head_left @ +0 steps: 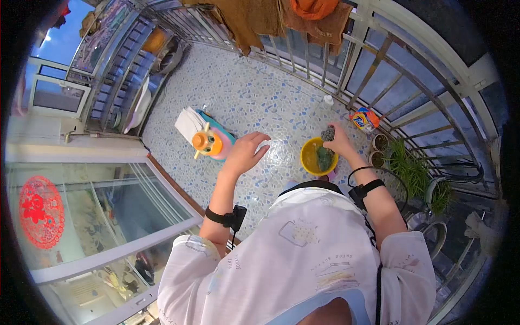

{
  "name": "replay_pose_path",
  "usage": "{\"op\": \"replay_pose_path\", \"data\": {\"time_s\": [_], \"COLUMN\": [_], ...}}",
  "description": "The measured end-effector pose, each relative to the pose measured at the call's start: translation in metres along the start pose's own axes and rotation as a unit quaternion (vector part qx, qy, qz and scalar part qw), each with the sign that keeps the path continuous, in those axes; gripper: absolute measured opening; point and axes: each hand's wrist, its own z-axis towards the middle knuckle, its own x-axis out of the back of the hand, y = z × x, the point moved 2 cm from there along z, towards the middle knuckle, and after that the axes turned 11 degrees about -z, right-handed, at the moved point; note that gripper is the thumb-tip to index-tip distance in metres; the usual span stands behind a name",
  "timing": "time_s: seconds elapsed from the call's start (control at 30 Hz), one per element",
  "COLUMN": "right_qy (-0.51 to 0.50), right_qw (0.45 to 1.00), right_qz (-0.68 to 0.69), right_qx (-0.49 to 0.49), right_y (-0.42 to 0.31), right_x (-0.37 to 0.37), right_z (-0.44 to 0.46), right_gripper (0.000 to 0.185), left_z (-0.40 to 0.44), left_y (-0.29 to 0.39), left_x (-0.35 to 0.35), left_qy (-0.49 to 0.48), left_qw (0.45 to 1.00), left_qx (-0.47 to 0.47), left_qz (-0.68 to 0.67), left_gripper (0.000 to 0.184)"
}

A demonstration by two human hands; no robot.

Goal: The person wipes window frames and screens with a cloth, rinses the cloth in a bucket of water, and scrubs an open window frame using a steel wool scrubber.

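Scrubber (327,133): grasped in right hand (340,142), fingers curled round it
Bowl (305,157): yellow, near those fingers
Left hand (245,154): fingers loosely parted, released
Packet (364,120): right of right fingers; lettering apparently "Tide"

Orange bag (364,120): brand lettering, apparently "Tide". Round red sticker (41,212) on glass pane (78,208): character 福. Shirt (303,254): small printed lettering, illegible.

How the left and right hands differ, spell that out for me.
The left hand appears to hold nothing, while the right hand grips a dark wad. The left hand is open with its fingers loosely bent; the right hand's are closed in. The left hand is nearer the orange animal face, the right hand nearer the yellow bowl. Both are bare.
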Motion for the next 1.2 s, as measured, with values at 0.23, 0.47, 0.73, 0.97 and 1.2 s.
{"op": "replay_pose_path", "data": {"time_s": [0.23,0.47,0.73,0.97,1.2], "right_qy": [-0.033,-0.017,0.012,0.007,0.053], "right_qw": [0.980,0.999,0.999,0.997,0.995], "right_qz": [0.191,0.040,0.034,0.004,-0.027], "right_qx": [-0.036,0.022,-0.002,-0.082,-0.084], "right_y": [0.036,0.031,0.042,0.038,0.016], "right_x": [0.002,0.013,0.002,-0.033,-0.054], "right_z": [0.033,0.039,0.050,0.044,0.055], "right_gripper": [0.057,0.052,0.055,0.060,0.056], "left_z": [0.044,0.067,0.078,0.049,-0.020], "left_y": [0.004,-0.004,-0.044,-0.116,-0.190], "left_x": [-0.002,-0.004,0.035,0.094,0.134], "left_qy": [-0.030,-0.052,-0.080,-0.056,-0.002], "left_qw": [0.999,0.998,0.997,0.998,0.998], "left_qx": [0.032,0.016,-0.009,-0.001,0.056], "left_qz": [0.017,0.003,0.021,0.016,0.017], "left_gripper": [0.020,0.020,0.020,0.022,0.020]}}
